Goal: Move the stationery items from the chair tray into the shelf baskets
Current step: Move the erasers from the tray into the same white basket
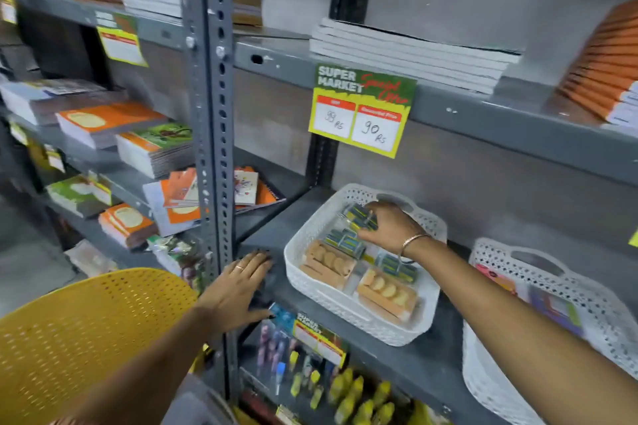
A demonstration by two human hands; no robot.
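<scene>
While my left hand [238,290] lies flat on the grey metal shelf [431,366], my right hand [390,226] grips a blue-yellow clip pack [359,216] inside the white perforated plastic basket [345,314].

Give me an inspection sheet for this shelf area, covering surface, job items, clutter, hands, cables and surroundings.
Surface: grey metal shelf, bare between the baskets.
Job's things: white basket holds tan packs and blue-yellow packs; second white basket on the right holds colourful items.
Clutter: price tag hanging from the shelf above; pens and highlighters on the shelf below.
Grippers: left hand flat on the shelf edge, empty; right hand inside the basket, fingers on a blue-yellow pack.
Cables: nothing seen.
Surroundings: notebook stacks above, books to the left, yellow chair in the foreground.
</scene>
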